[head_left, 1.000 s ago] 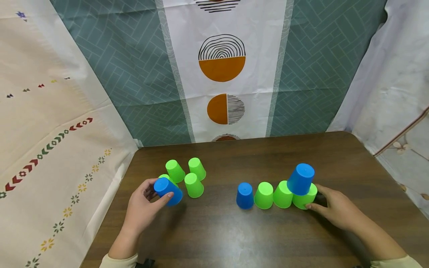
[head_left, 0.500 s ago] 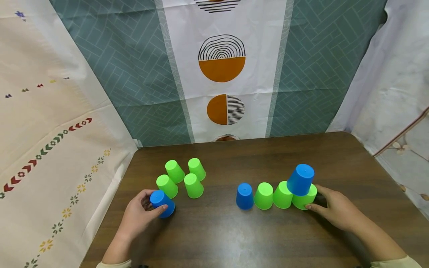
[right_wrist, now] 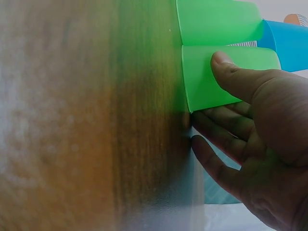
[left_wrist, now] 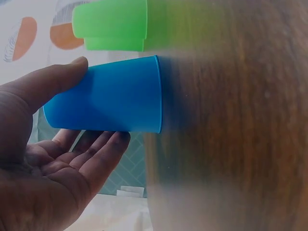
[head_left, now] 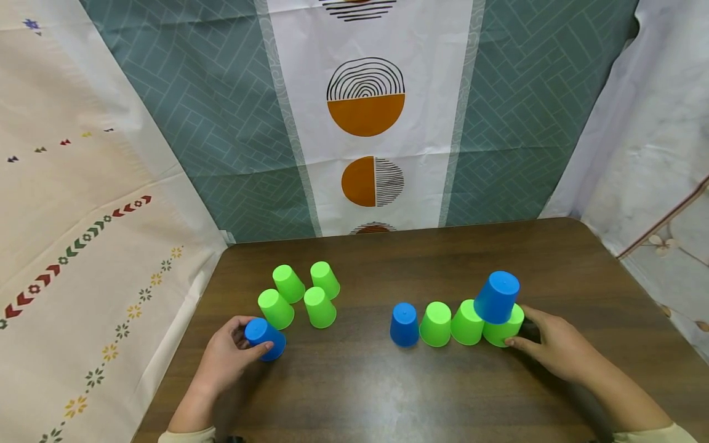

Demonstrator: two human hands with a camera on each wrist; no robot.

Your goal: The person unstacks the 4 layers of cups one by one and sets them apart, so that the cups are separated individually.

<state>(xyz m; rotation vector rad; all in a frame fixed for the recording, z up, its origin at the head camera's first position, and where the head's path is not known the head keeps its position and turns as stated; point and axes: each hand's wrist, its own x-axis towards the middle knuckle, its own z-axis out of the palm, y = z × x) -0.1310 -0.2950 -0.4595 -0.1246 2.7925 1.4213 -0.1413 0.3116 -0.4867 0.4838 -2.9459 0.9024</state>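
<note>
On the left, my left hand (head_left: 226, 351) holds an upside-down blue cup (left_wrist: 108, 96) between thumb and fingers, its rim down at the tabletop. My right hand (head_left: 556, 341) grips the rightmost green cup (head_left: 501, 331) of a row, thumb on the near side and fingers behind. Another blue cup (head_left: 498, 296) rests upside down on top, over the two right green cups. A green cup (head_left: 468, 323) and a further green cup (head_left: 436, 324) continue the row leftward. At its left end stands a blue cup (head_left: 405, 325).
Several upside-down green cups (head_left: 320, 307) stand in a cluster just behind my left hand. The dark wooden table (head_left: 354, 394) ends at a back edge against a patterned cloth (head_left: 249, 123). Cloths also hang at the left and right.
My left hand has brought its blue cup toward me and slightly left, down to the table, away from the green cluster. My right hand and its row stay still.
</note>
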